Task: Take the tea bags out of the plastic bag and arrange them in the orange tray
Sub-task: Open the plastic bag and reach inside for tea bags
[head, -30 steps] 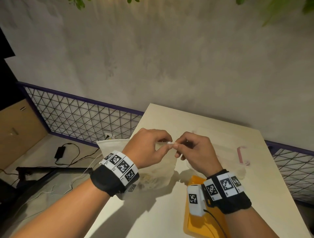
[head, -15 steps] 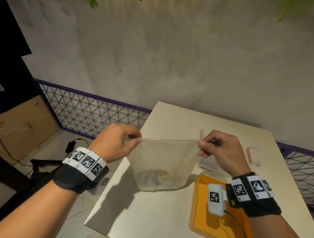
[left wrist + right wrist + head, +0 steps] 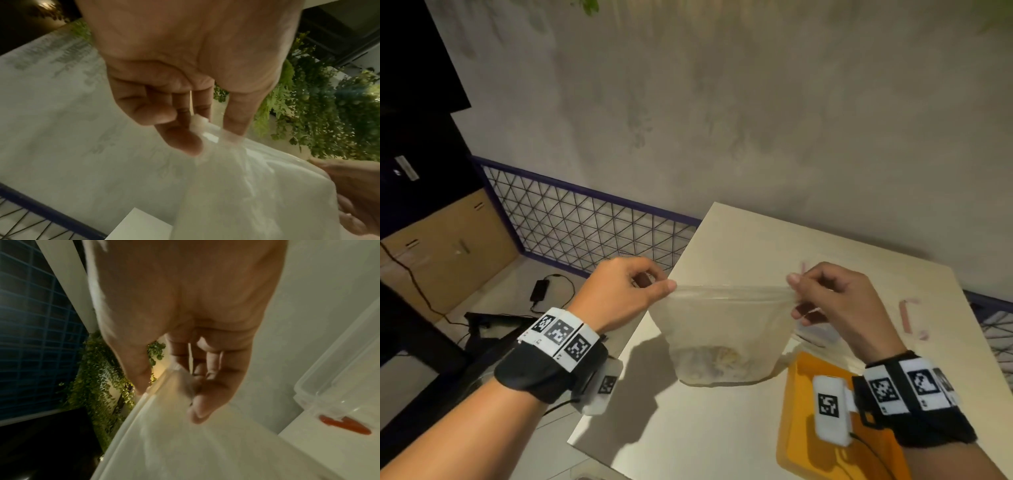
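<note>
orange tray [image 3: 796, 428] partly hidden, tea bags [image 3: 714, 359] blurred

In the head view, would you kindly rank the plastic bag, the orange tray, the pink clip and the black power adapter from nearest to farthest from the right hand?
1. plastic bag: its top corner is pinched by the right hand.
2. pink clip: on the table, just right of the hand.
3. orange tray: below the wrist, at the near edge; close to the clip's rank.
4. black power adapter: on the floor, far left.

Both hands raised apart, left hand [image 3: 619, 291] and right hand [image 3: 839, 301] pinching
</note>
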`<action>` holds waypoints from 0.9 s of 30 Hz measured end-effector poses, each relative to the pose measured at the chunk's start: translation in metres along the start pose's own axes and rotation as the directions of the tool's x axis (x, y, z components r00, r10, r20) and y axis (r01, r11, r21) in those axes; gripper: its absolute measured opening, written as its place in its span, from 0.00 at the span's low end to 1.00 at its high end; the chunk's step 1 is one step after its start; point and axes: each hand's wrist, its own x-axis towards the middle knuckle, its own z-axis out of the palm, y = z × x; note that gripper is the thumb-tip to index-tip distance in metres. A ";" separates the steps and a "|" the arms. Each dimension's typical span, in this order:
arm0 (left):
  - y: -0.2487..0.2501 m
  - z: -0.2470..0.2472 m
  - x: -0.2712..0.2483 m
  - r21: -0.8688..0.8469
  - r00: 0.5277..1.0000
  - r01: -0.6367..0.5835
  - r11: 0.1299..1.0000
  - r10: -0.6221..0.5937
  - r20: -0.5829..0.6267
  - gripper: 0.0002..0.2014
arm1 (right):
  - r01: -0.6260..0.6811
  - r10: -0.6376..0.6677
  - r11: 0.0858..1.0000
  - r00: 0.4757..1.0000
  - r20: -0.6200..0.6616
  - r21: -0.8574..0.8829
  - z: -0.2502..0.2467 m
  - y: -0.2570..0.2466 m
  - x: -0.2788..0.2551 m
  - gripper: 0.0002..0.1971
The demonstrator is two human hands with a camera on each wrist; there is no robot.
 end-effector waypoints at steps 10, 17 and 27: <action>0.008 0.025 0.005 0.246 0.978 0.180 0.952 -0.200 0.059 0.11 | 0.008 -0.013 0.944 1.000 -0.014 -0.329 0.020 0.006 0.003 0.06; 0.019 0.050 0.002 -0.821 0.809 0.517 0.241 -0.450 0.378 0.06 | -0.032 0.114 0.821 0.988 0.108 -0.571 0.033 0.033 0.004 0.08; 0.008 0.084 -0.016 -0.764 0.725 0.524 -0.377 -0.272 0.632 0.14 | -0.400 0.397 0.909 0.916 -0.053 -0.119 0.045 0.050 0.018 0.12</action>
